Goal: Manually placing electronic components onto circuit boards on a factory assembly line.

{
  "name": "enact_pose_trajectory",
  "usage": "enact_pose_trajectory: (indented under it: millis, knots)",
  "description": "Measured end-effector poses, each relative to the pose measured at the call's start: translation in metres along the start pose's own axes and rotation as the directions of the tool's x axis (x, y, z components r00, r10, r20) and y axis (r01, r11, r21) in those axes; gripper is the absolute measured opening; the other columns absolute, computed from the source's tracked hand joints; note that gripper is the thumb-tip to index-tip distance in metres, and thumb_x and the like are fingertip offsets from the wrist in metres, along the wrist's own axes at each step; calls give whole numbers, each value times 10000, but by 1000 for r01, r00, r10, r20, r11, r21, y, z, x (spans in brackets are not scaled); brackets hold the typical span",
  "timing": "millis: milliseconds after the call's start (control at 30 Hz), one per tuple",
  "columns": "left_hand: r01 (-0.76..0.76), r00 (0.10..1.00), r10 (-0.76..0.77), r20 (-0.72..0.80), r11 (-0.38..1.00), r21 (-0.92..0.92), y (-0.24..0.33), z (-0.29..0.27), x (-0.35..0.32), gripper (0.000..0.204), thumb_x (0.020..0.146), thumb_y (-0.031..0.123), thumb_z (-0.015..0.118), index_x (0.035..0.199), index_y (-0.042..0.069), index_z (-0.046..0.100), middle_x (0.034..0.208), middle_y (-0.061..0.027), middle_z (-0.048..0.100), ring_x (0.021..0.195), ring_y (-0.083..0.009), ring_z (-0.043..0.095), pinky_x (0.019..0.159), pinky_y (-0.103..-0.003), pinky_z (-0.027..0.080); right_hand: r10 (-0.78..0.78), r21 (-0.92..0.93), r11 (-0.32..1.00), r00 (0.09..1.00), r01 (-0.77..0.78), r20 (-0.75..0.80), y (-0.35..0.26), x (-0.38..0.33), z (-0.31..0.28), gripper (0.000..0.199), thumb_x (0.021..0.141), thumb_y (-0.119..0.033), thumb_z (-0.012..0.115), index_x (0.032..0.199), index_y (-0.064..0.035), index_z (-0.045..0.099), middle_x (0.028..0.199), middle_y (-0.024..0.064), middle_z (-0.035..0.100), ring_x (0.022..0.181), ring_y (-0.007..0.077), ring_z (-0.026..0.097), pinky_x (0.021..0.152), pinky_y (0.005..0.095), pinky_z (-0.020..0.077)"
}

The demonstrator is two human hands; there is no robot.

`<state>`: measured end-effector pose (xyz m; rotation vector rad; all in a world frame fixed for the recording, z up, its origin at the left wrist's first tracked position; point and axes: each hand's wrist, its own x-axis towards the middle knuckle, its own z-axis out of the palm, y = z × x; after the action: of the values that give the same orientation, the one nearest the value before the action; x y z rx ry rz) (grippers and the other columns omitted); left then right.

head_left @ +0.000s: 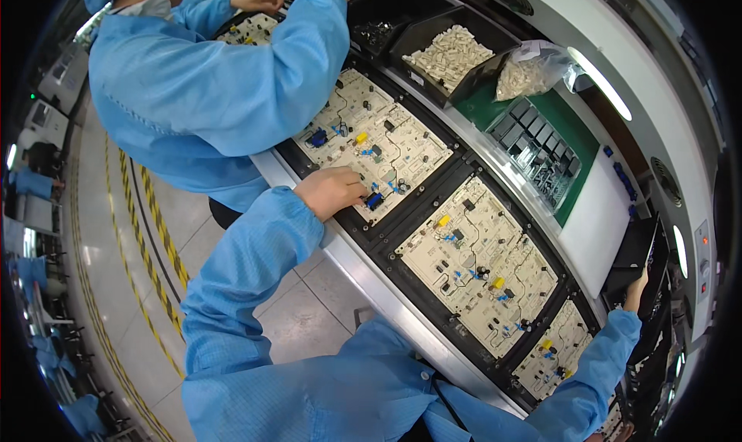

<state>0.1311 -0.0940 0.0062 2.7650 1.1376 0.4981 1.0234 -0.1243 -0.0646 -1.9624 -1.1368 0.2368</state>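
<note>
Left hand [334, 191], fingers curled, presses a small blue component [375, 200] on the cream printed circuit board [402, 144]; fingertips hidden. Right hand [637, 287] reaches into a black bin [632, 253]; grip indiscernible.

Right hand [637, 289] reaches into a black bin [635, 250] — its fingers hidden; left hand [332, 192] fingertips cover whatever they grip on the circuit board [372, 142]

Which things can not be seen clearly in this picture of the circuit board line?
- Left hand: its fingertips fold under onto the circuit board, so any held part is hidden.
- Right hand: reaches into a black bin; its grip is hidden.
- Small board components: too small to identify.
- Co-worker's hands: partly behind the sleeve.
</note>
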Motion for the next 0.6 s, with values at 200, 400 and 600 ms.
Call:
enact_pose_trajectory:
  millis: [200, 400, 600]
  knots:
    - [-51, 997, 53, 58, 998, -33, -2, -6, -3, 177, 778, 188, 597, 913, 74, 598, 820, -81, 525, 834, -251, 533, 730, -339, 453, 398, 507, 804, 915, -311, -69, -37, -30, 34, 326, 933, -214, 337, 1093, 0, 524, 968, 104, 577, 833, 199, 552, 749, 276, 454]
    - [11, 998, -6, 56, 996, -86, 0, -8, -4, 191, 771, 156, 607, 942, 69, 610, 852, -87, 549, 856, -262, 537, 750, -346, 447, -221, -627, 779, 944, 20, -245, -128, -48, -8, 215, 797, 9, 487, 1010, -26, 484, 908, 121, 590, 802, 199, 582, 727, 314, 456]
    - [45, 997, -33, 74, 985, -165, -1, -9, 4, 181, 760, 142, 619, 922, 64, 606, 840, -87, 561, 864, -270, 539, 762, -350, 443, -523, 6, 851, 849, 525, -79, -326, -104, 57, 221, 833, -47, 562, 1051, -15, 550, 979, 66, 597, 890, 125, 566, 797, 238, 437]
